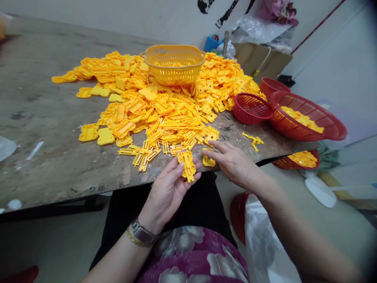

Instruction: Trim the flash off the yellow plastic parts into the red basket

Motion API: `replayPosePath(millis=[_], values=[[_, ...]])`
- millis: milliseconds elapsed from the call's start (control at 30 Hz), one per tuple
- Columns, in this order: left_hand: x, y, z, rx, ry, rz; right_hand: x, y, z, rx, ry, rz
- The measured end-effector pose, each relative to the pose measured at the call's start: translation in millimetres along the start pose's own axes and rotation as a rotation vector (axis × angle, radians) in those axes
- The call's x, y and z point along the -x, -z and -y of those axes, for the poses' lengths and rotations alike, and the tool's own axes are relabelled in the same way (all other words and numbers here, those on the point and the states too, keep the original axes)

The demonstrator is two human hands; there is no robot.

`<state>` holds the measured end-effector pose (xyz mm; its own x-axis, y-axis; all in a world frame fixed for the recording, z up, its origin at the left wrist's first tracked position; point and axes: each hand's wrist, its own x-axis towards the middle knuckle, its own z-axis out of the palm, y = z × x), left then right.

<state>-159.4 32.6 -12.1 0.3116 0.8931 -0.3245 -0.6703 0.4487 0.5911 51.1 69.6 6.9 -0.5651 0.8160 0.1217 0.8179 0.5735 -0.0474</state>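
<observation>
My left hand is closed on a yellow plastic part, a ribbed plate with a narrow strip lying along its middle. The thumb presses on its face and the fingers support it from behind. To the right, my right hand reaches over the table edge with its fingers stretched out. Its fingertips are over a yellow plate with holes at the edge; whether they touch it I cannot tell. A heap of slotted yellow strips lies just beyond both hands.
Behind the strips stands a yellow basket among piled yellow plates. On the right are a small red basket and a large red basket with yellow parts. A clear plastic bag hangs below my right arm.
</observation>
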Motion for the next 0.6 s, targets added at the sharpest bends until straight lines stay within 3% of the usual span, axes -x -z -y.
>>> replayPosePath(millis=[367,600], values=[[1,-0.8,0,-0.013,-0.001,-0.002,-21,17,-7,-0.051,0.146,0.158],[1,-1.2,-1,0.009,-0.01,0.0,-15,11,-6,-0.061,0.048,0.082]])
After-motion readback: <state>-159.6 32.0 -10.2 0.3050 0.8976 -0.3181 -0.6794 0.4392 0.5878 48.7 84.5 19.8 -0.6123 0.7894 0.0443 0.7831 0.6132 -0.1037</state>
